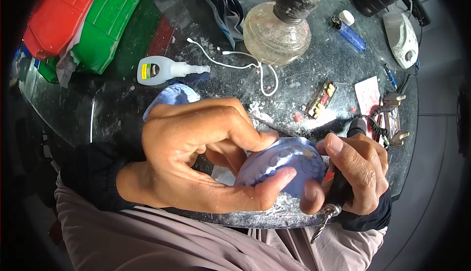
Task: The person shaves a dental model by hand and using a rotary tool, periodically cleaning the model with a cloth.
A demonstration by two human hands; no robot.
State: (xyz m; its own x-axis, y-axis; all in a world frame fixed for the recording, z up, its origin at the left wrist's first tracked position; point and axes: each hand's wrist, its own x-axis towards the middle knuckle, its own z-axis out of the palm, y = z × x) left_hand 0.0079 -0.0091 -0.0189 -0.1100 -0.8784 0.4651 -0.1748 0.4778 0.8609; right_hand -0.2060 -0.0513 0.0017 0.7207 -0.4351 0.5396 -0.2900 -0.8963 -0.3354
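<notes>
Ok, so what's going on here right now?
The person's left hand grips a blue cast between thumb and fingers. The right hand holds a black handpiece, with fingertips at the cast's right edge; the bit points down, clear of the cast. Another blue cast sits on the bench, partly hidden behind the left hand.

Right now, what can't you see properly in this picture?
Head view:
- Rear blue cast: partly behind the left hand.
- Held blue cast: its underside faces away.
- Black rotary tool: middle behind the right hand.
- Red bin: cut off by the upper edge.
</notes>
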